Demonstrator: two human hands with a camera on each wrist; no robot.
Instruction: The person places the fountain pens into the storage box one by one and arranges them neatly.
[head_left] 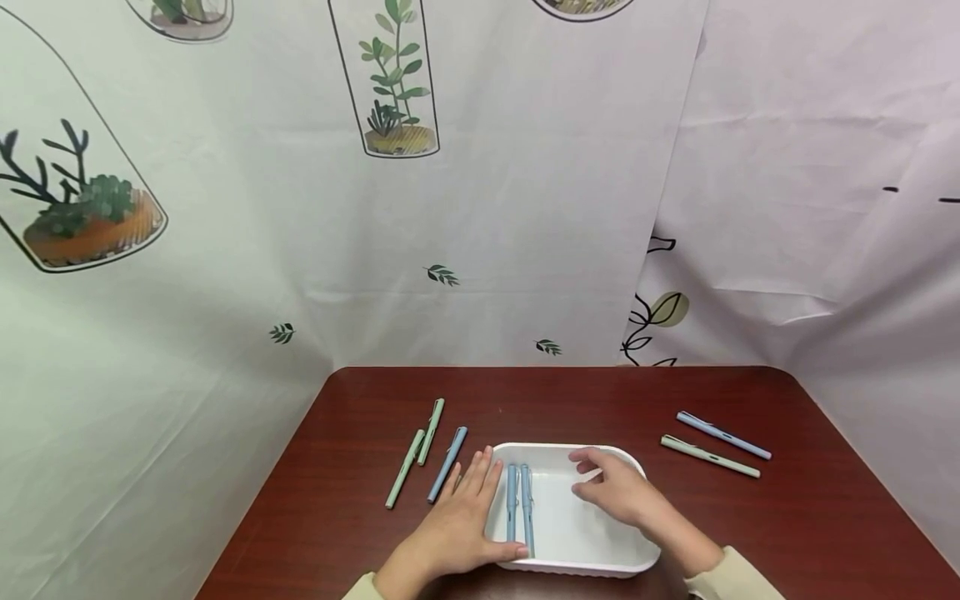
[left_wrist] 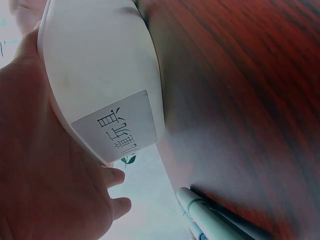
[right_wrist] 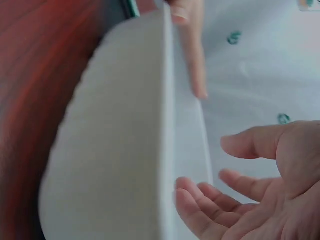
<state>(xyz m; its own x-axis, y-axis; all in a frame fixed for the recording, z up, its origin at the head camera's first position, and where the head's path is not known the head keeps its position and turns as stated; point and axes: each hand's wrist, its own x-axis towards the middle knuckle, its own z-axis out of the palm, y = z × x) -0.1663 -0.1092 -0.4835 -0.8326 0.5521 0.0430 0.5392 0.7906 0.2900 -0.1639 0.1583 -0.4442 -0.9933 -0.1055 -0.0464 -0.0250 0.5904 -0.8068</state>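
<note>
A white plastic tray point(head_left: 577, 533) sits near the front of the table. Two light blue capped pens point(head_left: 512, 504) lie side by side in its left part. My left hand point(head_left: 461, 529) rests along the tray's left rim with fingers extended, its thumb over the near left corner. In the left wrist view, that hand point(left_wrist: 55, 165) lies against the tray's edge, beside a wall with a printed label point(left_wrist: 120, 127). Over the right part of the tray, my right hand point(head_left: 618, 492) holds nothing; its fingers are loosely bent, thumb apart, as the right wrist view also shows.
Left of the tray lie two green pens point(head_left: 405, 468) point(head_left: 431, 432) and a blue pen point(head_left: 447, 464). To the right, a blue pen point(head_left: 723, 435) and a green pen point(head_left: 710, 456) lie slantwise. A printed curtain point(head_left: 487, 208) hangs behind the dark red table point(head_left: 570, 400).
</note>
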